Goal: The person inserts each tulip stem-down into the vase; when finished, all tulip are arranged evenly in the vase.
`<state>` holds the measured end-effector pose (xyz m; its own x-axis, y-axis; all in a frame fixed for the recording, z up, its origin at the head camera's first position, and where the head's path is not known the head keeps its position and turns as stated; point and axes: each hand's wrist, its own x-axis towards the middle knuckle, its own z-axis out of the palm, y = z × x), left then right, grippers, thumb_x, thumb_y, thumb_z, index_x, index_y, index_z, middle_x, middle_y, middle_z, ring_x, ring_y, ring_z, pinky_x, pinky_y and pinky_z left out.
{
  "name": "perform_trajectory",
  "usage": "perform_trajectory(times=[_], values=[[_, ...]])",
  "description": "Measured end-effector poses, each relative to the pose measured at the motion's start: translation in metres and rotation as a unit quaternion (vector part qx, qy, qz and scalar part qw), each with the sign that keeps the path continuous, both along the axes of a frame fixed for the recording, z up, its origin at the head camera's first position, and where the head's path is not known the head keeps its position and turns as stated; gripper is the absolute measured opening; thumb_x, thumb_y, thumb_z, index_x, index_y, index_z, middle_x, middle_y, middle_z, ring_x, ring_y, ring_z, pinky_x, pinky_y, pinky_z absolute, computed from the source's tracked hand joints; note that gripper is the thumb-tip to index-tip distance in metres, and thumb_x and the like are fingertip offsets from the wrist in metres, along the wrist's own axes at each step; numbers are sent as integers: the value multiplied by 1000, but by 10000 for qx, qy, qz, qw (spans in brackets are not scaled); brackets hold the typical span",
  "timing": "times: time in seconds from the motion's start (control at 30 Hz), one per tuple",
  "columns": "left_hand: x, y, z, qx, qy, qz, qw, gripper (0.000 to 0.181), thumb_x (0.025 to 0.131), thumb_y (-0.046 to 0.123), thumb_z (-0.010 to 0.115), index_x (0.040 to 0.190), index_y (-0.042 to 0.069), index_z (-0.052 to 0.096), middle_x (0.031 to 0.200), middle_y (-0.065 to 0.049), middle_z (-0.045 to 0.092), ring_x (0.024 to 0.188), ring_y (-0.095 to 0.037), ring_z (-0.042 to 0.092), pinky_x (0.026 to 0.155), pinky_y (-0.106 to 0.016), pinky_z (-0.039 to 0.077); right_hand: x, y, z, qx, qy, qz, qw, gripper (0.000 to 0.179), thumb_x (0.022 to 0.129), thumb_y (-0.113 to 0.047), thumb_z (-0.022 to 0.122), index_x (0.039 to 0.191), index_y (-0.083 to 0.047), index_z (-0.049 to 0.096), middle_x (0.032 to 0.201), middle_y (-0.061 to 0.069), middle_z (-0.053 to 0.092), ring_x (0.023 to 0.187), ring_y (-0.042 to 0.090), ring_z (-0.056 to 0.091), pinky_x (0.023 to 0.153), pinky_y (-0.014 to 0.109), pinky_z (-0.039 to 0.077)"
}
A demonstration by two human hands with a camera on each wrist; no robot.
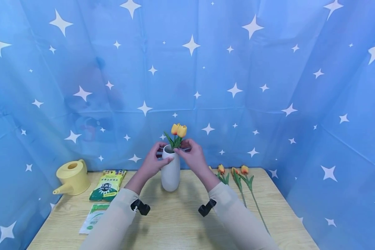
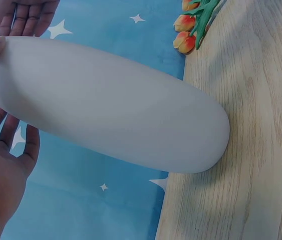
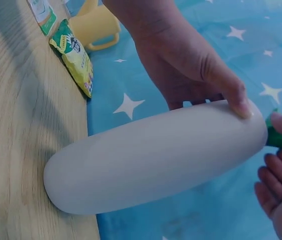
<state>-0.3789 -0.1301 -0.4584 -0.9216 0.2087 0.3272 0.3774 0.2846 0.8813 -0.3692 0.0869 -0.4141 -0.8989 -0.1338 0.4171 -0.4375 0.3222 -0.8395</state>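
A tall white vase [image 1: 171, 175] stands on the table. My left hand [image 1: 153, 158] grips it near the rim, with the thumb on the near side and the fingers around the far side. Yellow-orange tulips [image 1: 178, 130] with green leaves rise from the vase's mouth, their lower stems hidden inside. At the right of the rim, my right hand [image 1: 192, 154] pinches the tulips low down by the leaves [image 3: 277, 134], its thumb in front and its fingers behind.
More tulips [image 1: 244, 170] lie at the table's right, stems pointing toward me. To the left are a yellow watering can [image 1: 72, 178], a yellow-green bag [image 1: 107, 185] and a white-green packet [image 1: 93, 217]. A blue star-patterned curtain [image 1: 175, 83] hangs behind the table.
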Motion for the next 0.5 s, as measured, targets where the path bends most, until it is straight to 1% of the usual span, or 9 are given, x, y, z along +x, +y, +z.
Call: perform_trajectory(times=[0.2, 0.33, 0.5], values=[[1, 2, 2, 21, 34, -10, 10000, 58, 100, 37, 85, 147, 19, 56, 141, -11, 60, 129, -39, 62, 98, -58, 60, 3, 5, -3, -76, -92, 59, 9999, 31, 100, -25, 86, 122, -9, 71, 113, 6, 74, 109, 24, 70, 101, 50, 59], [1, 1, 1, 22, -3, -16, 10000, 58, 100, 37, 85, 147, 18, 55, 142, -12, 60, 130, -39, 61, 100, -59, 59, 6, 9, -7, -96, -207, 72, 9997, 34, 101, -22, 86, 125, -6, 70, 117, 11, 74, 111, 26, 69, 101, 50, 59], [1, 1, 0, 34, 46, 0, 10000, 58, 100, 35, 85, 146, 18, 55, 141, -11, 60, 130, -39, 61, 101, -60, 59, 10, 16, -10, -162, -322, 73, 9993, 33, 101, -25, 85, 126, -9, 71, 121, 15, 73, 113, 30, 68, 102, 51, 58]])
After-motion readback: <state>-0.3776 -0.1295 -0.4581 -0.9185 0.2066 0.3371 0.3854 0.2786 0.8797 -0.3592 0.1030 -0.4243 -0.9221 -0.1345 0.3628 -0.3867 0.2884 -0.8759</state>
